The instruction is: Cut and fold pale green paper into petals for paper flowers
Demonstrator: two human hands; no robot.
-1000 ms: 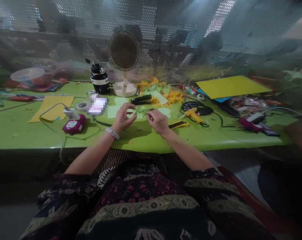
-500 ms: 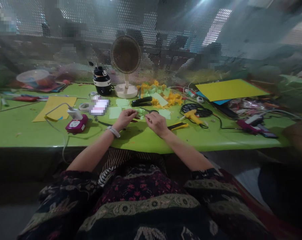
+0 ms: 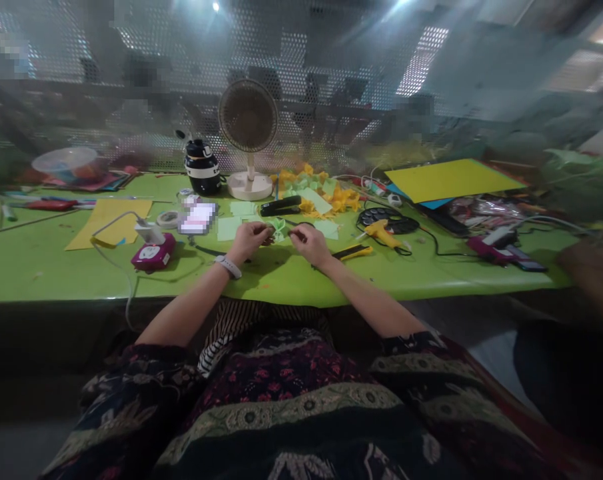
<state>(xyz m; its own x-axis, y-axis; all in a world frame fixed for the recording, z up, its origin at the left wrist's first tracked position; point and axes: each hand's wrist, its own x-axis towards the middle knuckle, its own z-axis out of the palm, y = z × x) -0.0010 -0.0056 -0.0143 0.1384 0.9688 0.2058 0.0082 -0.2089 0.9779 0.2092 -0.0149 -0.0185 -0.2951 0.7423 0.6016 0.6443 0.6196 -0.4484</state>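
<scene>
The dark bottle (image 3: 202, 170), just left of the fan (image 3: 248, 117), had a pale band with lettering that began like an E; the rest was too small to read. The lit phone screen (image 3: 198, 219), nearer the person and left of the fan, was blurred out.

The left hand (image 3: 251, 241), in front of the fan, had its thumb and forefinger brought together on the edge of a light green paper piece (image 3: 279, 229); a second earlier they had been spread apart. The right hand (image 3: 310, 244), to the fan's front right, had its fingertips gathered in a pinch just beside that piece, much as before; whether anything was between them could not be told. The green piece, crinkled and looped on top, lay between the hands, forward and slightly right of the fan's base.

Right of the fan, crumpled orange and green paper scraps (image 3: 348, 199) made a ruffled heap, with a black stapler-like tool (image 3: 280, 205) at its near side. Farther right were a yellow plastic glue gun (image 3: 384, 233) and a flat, smooth yellow sheet (image 3: 454, 180). The fan, with its round mesh grille, stood on the glossy green table cover (image 3: 196, 283).
</scene>
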